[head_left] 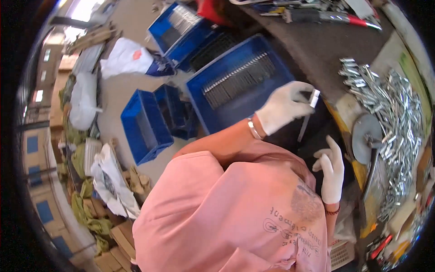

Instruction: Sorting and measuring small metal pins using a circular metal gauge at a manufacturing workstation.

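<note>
My left hand [283,106], in a white glove with a silver bangle at the wrist, pinches a slim metal piece [314,98] between thumb and fingers. Its top end is bright, and a thin greyer length hangs below the hand. My right hand [333,174], also gloved in white, is held lower and to the right, index finger stretched out and the others loosely bent, with nothing in it. Behind my left hand, a large blue bin [199,97] holds a neat row of similar slender metal pieces [240,79]. A grey metal disc [367,138] stands right of my hands.
Many loose shiny metal parts [401,131] are heaped on the workbench at right. More tools [317,17] lie at its far end. Smaller blue bins [145,122] sit on the floor at left, and another blue bin [179,29] with metal pieces stands farther back.
</note>
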### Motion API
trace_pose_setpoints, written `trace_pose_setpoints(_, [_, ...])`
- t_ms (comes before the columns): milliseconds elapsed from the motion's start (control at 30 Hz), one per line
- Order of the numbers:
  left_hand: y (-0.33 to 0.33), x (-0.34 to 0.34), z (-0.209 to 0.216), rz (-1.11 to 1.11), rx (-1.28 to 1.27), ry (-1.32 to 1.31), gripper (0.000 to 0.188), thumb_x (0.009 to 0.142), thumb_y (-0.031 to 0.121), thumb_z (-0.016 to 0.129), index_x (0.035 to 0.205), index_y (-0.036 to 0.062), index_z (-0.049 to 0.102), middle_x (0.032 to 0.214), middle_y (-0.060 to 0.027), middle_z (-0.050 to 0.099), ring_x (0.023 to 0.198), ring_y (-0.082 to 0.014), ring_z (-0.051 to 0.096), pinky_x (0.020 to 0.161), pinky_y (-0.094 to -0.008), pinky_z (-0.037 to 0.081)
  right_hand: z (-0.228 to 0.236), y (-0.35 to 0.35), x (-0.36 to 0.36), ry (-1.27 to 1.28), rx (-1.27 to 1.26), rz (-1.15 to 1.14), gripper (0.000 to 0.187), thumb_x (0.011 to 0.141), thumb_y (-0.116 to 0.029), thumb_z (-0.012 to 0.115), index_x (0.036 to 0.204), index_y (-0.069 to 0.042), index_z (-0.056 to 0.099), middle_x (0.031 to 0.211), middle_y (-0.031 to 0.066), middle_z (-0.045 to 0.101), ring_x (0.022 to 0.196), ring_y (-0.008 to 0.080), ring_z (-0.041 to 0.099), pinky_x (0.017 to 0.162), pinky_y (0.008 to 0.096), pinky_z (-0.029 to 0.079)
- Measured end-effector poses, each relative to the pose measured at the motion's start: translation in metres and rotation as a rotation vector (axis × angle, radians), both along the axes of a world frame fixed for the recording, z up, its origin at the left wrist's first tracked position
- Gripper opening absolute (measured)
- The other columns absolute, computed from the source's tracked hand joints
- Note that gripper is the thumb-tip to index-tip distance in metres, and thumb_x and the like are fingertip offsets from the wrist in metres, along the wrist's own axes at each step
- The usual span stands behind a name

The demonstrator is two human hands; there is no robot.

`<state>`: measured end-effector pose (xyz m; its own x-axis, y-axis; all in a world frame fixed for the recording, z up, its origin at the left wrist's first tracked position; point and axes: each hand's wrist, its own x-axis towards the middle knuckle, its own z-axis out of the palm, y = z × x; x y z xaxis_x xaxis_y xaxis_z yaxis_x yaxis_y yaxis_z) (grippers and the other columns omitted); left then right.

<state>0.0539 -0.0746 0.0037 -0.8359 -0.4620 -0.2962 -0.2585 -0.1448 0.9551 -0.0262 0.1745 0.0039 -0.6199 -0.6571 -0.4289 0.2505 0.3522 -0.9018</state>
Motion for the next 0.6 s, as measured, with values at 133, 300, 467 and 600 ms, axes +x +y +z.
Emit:
trace_pose_setpoints(133, [-0.091,0.085,-0.064,0.319,-0.169,-0.339,0.061,0.082,0.019,0.086,0.136,-0.0008,0.068,0.110,-0.0121,0.078,0.091,-0.0161,0.074,0.075,-0.0310,0.060,-0.012,0.001,-0.006,0.013,0.111,0.035,0.053,0.107,-0.015,0.052,0.157,-0.001,0.051,0.105,0.0076,0.068,0.077,0.0099,0.060,0.074,0.0269,0.054])
trace_pose_setpoints(300, [-0.195,0.168,-0.100,0.441,-0.536,-0.920,0.034,0.089,0.005,0.075,0.122,-0.0035,0.075,0.090,-0.0148,0.079,0.072,-0.0220,0.077,0.068,-0.0335,0.061,-0.035,0.001,-0.012,-0.007,0.147,0.009,0.052,0.108,-0.020,0.051,0.157,-0.001,0.053,0.104,0.0071,0.068,0.078,0.0098,0.059,0.075,0.0273,0.054])
trace_pose_setpoints(467, [-0.227,0.196,-0.120,0.313,-0.753,-1.312,0.035,0.092,0.019,0.072,0.120,-0.0003,0.078,0.117,-0.0223,0.079,0.108,-0.0385,0.077,0.092,-0.0447,0.062,-0.038,-0.004,-0.010,-0.013,0.128,0.013,0.052,0.109,-0.022,0.052,0.156,-0.001,0.053,0.105,0.0067,0.067,0.079,0.0096,0.059,0.077,0.0274,0.053])
trace_pose_setpoints(600, [-0.232,0.195,-0.167,0.406,-0.809,-1.311,0.029,0.094,0.016,0.069,0.116,0.0027,0.082,0.128,-0.0233,0.076,0.121,-0.0397,0.074,0.098,-0.0465,0.061,-0.040,0.006,-0.009,-0.033,0.149,-0.028,0.051,0.109,-0.022,0.051,0.156,-0.002,0.054,0.106,0.0060,0.067,0.080,0.0091,0.059,0.077,0.0272,0.053])
